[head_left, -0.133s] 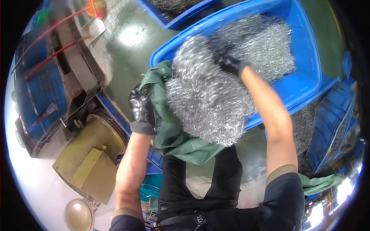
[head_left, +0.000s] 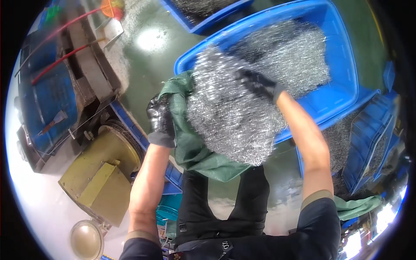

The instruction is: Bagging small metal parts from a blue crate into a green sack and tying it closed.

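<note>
My left hand [head_left: 160, 119], in a black glove, is closed on the edge of a green woven sack [head_left: 186, 147]. The sack's mouth gapes beneath a big heap of thin, shiny, nail-like metal pieces [head_left: 238, 125]. That heap spills over the near side of a blue plastic tub [head_left: 333, 104], where more of the same pieces lie. Against the upper part of the heap rests my right hand [head_left: 260, 84], also black-gloved, reaching leftward across the tub. Its fingers are blurred and partly sunk among the pieces, so their grip is hidden.
Another blue bin [head_left: 195, 28] with metal pieces stands beyond the tub. To the right are blue crates [head_left: 368, 143] and a green cloth [head_left: 357, 208]. A yellowish machine housing [head_left: 104, 182] is at the left, below a blue-and-brown metal trough [head_left: 56, 104] with red-handled tools.
My right hand has shifted slightly right and down over the heap. The left hand keeps its hold on the sack, and the whole view has moved a little.
</note>
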Tool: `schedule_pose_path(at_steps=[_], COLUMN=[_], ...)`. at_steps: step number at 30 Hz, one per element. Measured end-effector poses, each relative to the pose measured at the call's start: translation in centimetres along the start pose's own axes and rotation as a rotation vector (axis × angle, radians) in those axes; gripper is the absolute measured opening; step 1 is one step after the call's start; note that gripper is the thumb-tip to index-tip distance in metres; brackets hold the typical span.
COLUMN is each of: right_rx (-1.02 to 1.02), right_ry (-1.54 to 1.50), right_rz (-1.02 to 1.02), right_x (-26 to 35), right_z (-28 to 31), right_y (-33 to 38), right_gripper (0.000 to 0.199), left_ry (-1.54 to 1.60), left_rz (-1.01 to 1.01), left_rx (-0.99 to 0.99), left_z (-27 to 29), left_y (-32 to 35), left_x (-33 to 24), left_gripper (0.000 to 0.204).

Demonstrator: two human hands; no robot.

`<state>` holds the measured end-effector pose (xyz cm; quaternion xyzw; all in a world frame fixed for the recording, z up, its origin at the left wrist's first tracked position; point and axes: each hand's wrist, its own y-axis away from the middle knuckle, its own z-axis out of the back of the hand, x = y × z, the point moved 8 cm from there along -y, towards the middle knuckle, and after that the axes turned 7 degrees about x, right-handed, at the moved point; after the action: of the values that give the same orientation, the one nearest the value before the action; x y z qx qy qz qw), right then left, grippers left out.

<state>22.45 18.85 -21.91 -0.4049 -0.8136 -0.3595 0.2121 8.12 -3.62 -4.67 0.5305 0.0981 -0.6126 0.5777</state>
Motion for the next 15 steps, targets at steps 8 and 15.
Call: schedule_pose_path(at_steps=[8,15], right_rx=[0.077,-0.098], right_ry=[0.973,1.071], right_rz=[-0.375,-0.204], right_x=[-1.2,2.0], right_z=[-5.7,-7.0], right_y=[-1.0,-1.9], right_gripper=[0.097,0.061], left_ry=[-0.035,-0.339], left_rz=[-0.088,-0.218], left_rx=[0.060,0.061], left_z=[-0.5,-0.4], left_y=[-0.2,0.7], left_x=[-0.2,-2.9], left_gripper=[0.015,0.019])
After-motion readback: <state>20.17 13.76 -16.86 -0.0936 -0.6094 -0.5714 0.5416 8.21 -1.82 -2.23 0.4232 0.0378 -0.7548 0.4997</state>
